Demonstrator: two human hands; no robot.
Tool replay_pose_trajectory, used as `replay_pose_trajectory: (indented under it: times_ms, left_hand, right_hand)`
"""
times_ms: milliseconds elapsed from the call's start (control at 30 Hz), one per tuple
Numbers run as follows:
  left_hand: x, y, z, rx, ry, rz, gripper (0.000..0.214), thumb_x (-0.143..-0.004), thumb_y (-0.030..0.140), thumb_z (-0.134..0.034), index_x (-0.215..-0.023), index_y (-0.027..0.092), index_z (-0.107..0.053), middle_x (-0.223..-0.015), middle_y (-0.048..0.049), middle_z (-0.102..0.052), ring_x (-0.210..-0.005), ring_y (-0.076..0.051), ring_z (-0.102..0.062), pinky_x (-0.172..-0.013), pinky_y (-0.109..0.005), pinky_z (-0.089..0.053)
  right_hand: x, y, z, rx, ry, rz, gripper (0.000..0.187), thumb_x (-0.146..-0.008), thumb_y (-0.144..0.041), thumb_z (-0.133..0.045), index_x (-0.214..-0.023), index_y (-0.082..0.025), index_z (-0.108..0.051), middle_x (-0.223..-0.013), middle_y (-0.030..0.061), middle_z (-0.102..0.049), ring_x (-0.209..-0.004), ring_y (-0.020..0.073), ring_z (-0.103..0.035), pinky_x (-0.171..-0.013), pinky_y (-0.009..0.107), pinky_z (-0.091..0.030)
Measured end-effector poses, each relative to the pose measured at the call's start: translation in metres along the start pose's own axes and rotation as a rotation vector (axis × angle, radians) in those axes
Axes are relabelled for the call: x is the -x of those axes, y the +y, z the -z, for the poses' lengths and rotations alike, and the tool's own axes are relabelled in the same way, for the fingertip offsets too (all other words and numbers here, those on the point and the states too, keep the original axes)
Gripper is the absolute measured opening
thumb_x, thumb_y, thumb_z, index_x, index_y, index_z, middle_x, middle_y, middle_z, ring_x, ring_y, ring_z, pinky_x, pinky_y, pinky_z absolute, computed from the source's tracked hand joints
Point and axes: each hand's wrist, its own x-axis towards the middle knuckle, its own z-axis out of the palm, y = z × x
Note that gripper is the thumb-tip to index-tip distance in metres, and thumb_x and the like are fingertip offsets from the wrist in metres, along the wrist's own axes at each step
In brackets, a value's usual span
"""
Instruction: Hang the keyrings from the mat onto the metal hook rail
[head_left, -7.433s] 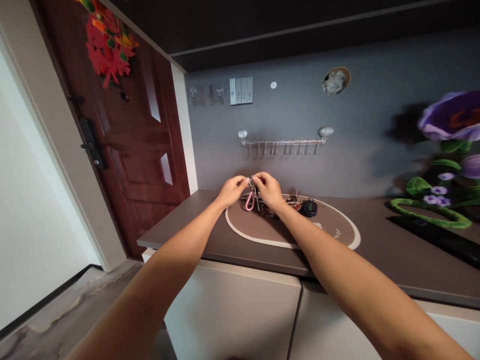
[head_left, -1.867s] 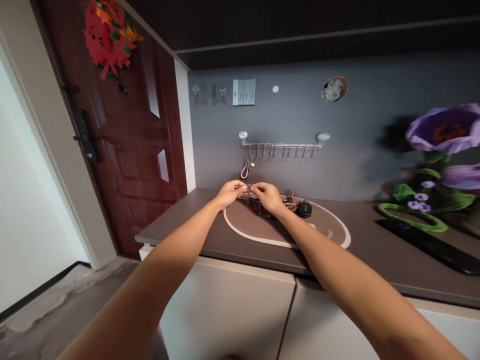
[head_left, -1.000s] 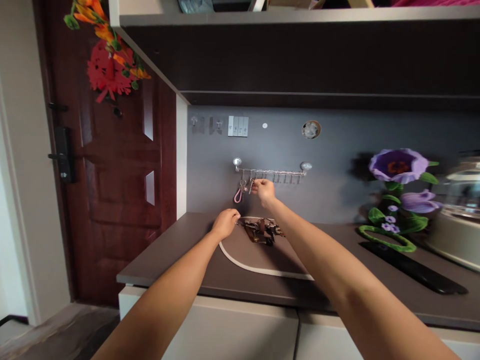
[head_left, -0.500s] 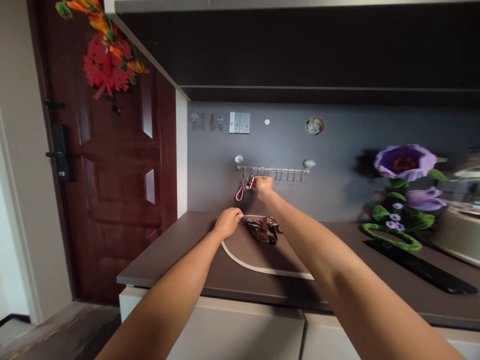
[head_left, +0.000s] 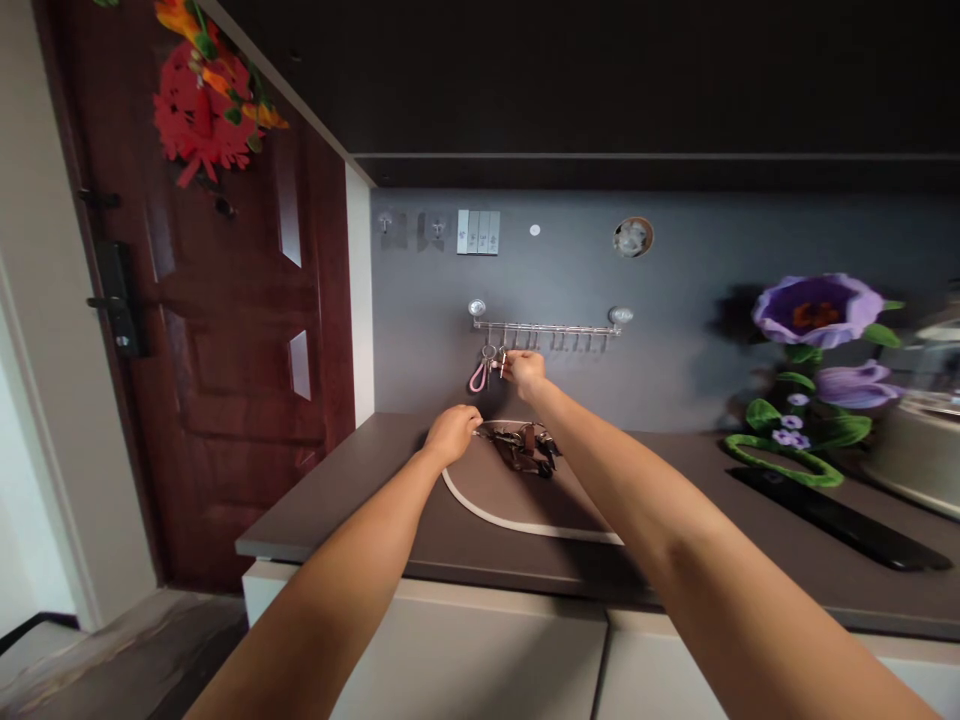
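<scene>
My right hand (head_left: 524,371) is raised to the metal hook rail (head_left: 551,326) on the grey wall, fingers pinched on a small key ring (head_left: 502,361) just under the second hook. A pink-looped key chain (head_left: 480,372) hangs from the leftmost hook beside it. My left hand (head_left: 452,433) rests curled on the counter at the far edge of the brown oval mat (head_left: 517,500), touching the end of a pile of keys (head_left: 525,447) that lies on the mat.
A dark red door (head_left: 225,300) with a red paper ornament stands at left. Artificial purple flowers (head_left: 817,370) and a long black object (head_left: 832,520) sit on the counter at right. Dark cupboards hang overhead; white cabinet fronts are below.
The pink key chain went from my hands to the leftmost hook. My right hand then lifted a second key ring from the pile up to the rail, while my left hand stayed at the mat.
</scene>
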Motion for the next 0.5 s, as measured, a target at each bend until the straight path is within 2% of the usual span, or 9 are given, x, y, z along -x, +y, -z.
replay_pose_trajectory:
  times_ms: [367,500]
  left_hand:
    - [0.001,0.001,0.004,0.009,0.036,0.008,0.023,-0.083,0.022,-0.041,-0.086,0.018,-0.063,-0.09,-0.0057,-0.064,-0.086,-0.016,-0.056,-0.077,-0.025,-0.039]
    - [0.003,0.005,0.009,0.016,0.063,0.043,0.022,-0.082,0.021,-0.042,-0.086,0.018,-0.063,-0.089,-0.0058,-0.064,-0.085,-0.016,-0.056,-0.076,-0.025,-0.039]
  right_hand:
    - [0.012,0.002,0.014,0.033,-0.111,-0.016,0.013,-0.074,-0.004,-0.045,-0.067,-0.014,-0.05,-0.054,-0.0034,-0.051,-0.047,0.0034,-0.047,-0.053,0.015,-0.042]
    - [0.022,0.004,0.021,0.036,-0.109,-0.025,0.011,-0.073,-0.005,-0.047,-0.071,-0.014,-0.052,-0.058,-0.0023,-0.053,-0.049,0.0035,-0.048,-0.052,0.014,-0.041]
